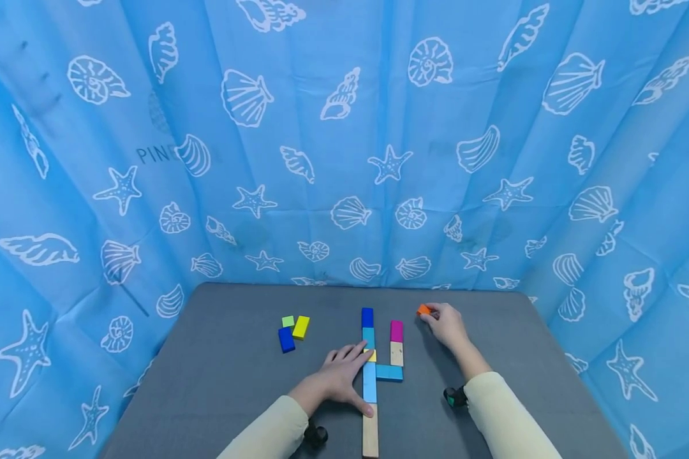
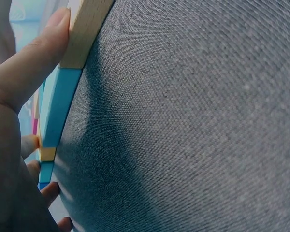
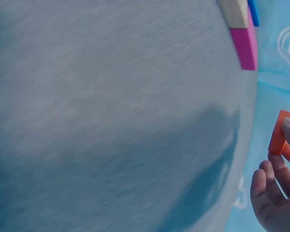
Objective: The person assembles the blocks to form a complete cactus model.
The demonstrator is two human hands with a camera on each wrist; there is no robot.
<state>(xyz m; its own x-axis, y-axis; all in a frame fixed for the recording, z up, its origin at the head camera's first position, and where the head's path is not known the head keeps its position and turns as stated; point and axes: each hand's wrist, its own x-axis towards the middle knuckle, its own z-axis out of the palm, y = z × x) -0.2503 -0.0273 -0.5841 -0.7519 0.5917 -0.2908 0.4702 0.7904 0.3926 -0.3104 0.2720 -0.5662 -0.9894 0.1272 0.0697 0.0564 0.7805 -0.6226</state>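
A grey table carries blocks (some plain wood).

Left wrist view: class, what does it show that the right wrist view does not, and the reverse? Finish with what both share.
Only the left wrist view: the left grip, its thumb at the long wooden block, and the small yellow block.

Only the right wrist view: the orange block, pinched in the right grip.

Both: the magenta block, only a sliver in the left wrist view, the grey tabletop and the blue curtain.
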